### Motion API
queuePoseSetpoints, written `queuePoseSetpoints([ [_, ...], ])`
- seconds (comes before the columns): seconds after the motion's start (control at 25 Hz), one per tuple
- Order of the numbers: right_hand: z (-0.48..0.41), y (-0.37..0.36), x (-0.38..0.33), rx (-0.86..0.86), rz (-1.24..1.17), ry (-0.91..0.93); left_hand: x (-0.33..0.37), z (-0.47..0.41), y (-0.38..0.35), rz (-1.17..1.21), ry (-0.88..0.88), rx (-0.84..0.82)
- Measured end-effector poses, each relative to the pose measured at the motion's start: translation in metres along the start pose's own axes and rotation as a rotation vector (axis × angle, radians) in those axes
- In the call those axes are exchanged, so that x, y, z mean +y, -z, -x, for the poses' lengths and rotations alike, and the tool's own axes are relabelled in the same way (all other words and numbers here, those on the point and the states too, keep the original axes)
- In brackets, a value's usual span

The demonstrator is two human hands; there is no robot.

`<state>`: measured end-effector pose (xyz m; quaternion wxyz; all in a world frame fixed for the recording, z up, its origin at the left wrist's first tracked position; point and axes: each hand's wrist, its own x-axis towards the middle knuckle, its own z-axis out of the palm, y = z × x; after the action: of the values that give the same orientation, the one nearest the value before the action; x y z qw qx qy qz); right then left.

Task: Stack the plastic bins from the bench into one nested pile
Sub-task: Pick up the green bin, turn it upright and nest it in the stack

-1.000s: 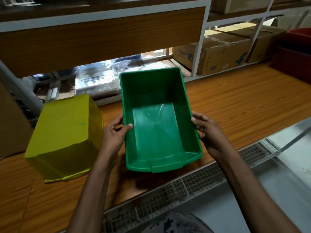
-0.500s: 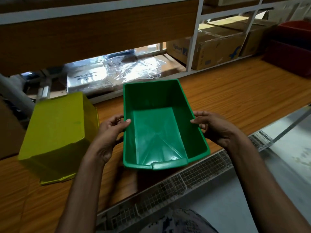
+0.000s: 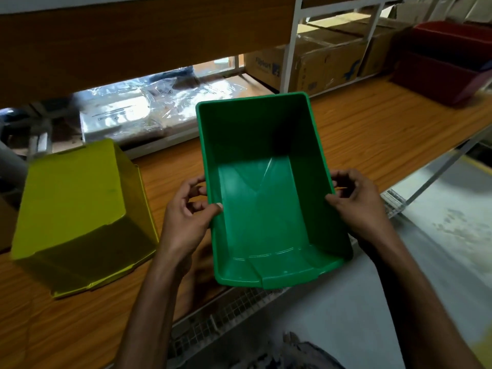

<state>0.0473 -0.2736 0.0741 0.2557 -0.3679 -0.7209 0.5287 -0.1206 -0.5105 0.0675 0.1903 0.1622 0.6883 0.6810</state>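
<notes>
Green bin [image 3: 263, 187] held open side up over the near edge of the bench [image 3: 372, 134], its low front lip past the edge, above the wire mesh [image 3: 226, 310]; whether its far end rests on the wood or hangs clear, cannot tell. Left hand [image 3: 186, 222] pinches the left rim, thumb inside the wall, fingers outside; right hand [image 3: 359, 206] pinches the right rim the same way. Bin is empty.

Yellow bin [image 3: 80, 217] sits upside down on the bench, just left of the left hand, apart from the green bin. Red bin [image 3: 447, 62] stands well apart at the far right, partly cut off by the frame. Behind the bench: a dark wood panel [image 3: 146, 41] above, clear plastic packets [image 3: 159, 110] under it, cardboard boxes [image 3: 319, 62] on a white-framed shelf to the right; print on the boxes too blurred to read. Something grey at the far left edge is cut off, possibly a pipe. Grey floor [image 3: 439, 235] at lower right; dark patterned cloth [image 3: 292, 352] at the bottom edge, hard to make out.
</notes>
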Motion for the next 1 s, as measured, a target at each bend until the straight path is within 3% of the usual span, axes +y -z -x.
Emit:
queuePoseSetpoints([
  [0.12, 0.023, 0.022, -0.002, 0.057, -0.071, -0.102, 0.001, 0.003, -0.013, 0.058, 0.054, -0.076],
  [0.32, 0.059, 0.078, 0.008, -0.018, -0.171, -0.369, -0.001, 0.004, -0.047, 0.081, 0.178, -0.252],
  [0.56, 0.097, 0.153, 0.035, 0.011, -0.312, -0.511, 0.003, 0.03, -0.107, -0.018, 0.244, -0.444],
  [1.0, 0.177, 0.276, 0.127, 0.143, -0.003, -0.659, -0.058, 0.126, -0.259, -0.343, 0.344, -0.579],
])
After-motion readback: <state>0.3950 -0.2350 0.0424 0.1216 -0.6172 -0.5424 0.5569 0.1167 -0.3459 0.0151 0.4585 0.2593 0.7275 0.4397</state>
